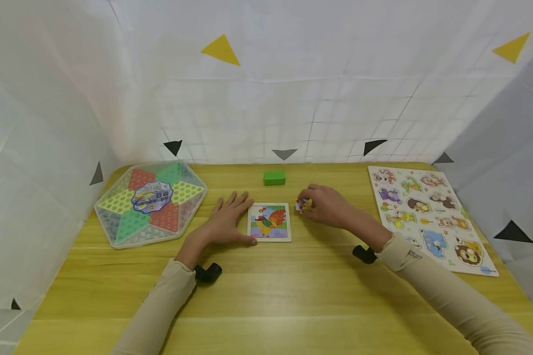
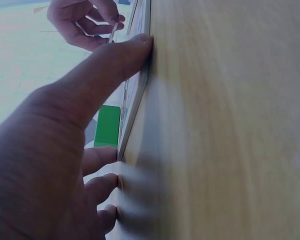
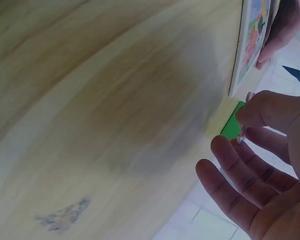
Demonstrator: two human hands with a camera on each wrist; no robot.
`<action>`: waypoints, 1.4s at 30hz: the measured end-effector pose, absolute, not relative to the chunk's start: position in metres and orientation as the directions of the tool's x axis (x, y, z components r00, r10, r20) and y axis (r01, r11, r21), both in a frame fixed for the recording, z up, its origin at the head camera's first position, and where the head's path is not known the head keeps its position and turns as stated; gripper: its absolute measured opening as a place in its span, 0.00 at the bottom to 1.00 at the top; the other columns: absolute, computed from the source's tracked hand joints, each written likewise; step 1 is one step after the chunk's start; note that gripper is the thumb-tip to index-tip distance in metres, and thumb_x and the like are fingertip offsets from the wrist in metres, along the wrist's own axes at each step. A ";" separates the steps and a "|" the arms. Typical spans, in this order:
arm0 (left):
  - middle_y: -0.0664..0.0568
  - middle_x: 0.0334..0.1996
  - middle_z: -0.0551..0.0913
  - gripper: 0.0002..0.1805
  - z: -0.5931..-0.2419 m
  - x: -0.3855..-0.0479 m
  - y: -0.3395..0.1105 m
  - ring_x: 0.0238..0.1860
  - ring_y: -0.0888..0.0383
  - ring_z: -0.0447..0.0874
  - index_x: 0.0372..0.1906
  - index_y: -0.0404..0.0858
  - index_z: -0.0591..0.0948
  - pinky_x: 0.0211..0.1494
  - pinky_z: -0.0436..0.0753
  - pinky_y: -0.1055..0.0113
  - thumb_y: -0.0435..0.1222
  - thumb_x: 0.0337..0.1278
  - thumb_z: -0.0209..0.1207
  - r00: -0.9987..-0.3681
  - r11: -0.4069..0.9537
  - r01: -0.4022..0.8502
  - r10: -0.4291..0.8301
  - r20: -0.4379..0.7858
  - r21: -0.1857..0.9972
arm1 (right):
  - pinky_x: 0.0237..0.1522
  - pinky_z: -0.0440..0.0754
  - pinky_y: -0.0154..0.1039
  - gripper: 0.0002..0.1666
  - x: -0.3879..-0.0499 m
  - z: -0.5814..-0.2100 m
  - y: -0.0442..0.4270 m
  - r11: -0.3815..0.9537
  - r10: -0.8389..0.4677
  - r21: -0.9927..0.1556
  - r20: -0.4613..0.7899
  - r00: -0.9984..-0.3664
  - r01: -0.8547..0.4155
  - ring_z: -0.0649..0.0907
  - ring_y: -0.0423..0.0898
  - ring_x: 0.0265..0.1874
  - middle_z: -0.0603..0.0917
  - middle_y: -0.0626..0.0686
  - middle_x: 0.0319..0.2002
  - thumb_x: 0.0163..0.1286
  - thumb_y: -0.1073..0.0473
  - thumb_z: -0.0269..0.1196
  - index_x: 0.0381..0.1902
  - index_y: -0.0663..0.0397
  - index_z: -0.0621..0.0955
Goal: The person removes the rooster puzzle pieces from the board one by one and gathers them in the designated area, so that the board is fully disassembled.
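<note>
The right hand (image 1: 329, 205) is pinching a jigsaw piece (image 1: 300, 205) just right of the picture puzzle (image 1: 269, 223) that the spread left hand (image 1: 224, 223) is touching.

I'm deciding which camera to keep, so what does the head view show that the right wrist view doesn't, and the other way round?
Only the head view shows the star-patterned game board, the animal board and the yellow wall triangles.

Only the right wrist view shows the palm side of the right hand, with the pinched puzzle piece nearly edge-on.

Both share the two hands, the left hand beside the framed picture, plus the piece, green block and table.
</note>
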State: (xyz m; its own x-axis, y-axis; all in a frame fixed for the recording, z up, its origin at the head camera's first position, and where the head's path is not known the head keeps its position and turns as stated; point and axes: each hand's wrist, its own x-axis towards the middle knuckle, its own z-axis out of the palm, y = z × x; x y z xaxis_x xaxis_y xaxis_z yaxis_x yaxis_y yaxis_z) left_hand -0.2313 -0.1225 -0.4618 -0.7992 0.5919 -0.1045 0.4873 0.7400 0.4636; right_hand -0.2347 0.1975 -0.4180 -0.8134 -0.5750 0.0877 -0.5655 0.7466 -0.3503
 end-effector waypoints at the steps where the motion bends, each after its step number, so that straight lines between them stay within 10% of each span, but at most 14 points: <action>1: 0.49 0.81 0.44 0.63 -0.462 -0.232 -0.123 0.79 0.44 0.33 0.80 0.44 0.55 0.75 0.34 0.40 0.68 0.41 0.69 -0.799 0.740 0.488 0.592 -0.104 0.463 | 0.37 0.82 0.44 0.14 -0.235 -0.418 0.198 0.747 -0.575 -0.350 0.086 -0.814 -0.565 0.83 0.47 0.33 0.82 0.53 0.41 0.63 0.63 0.70 0.47 0.55 0.86; 42: 0.48 0.80 0.45 0.63 -0.464 -0.232 -0.123 0.79 0.43 0.34 0.80 0.44 0.57 0.75 0.33 0.40 0.67 0.41 0.70 -0.796 0.724 0.496 0.600 -0.082 0.479 | 0.34 0.77 0.42 0.16 -0.239 -0.440 0.199 0.756 -0.581 -0.293 0.111 -0.806 -0.585 0.76 0.43 0.30 0.82 0.51 0.35 0.57 0.63 0.73 0.44 0.57 0.87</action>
State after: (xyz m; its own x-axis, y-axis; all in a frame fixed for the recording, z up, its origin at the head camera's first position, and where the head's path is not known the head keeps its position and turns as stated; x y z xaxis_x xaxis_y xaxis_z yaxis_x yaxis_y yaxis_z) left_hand -0.2315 -0.1229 -0.4635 -0.7960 0.5998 -0.0821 0.4963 0.7242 0.4787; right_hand -0.2389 0.1989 -0.4395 -0.8064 -0.5808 0.1108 -0.5849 0.7563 -0.2931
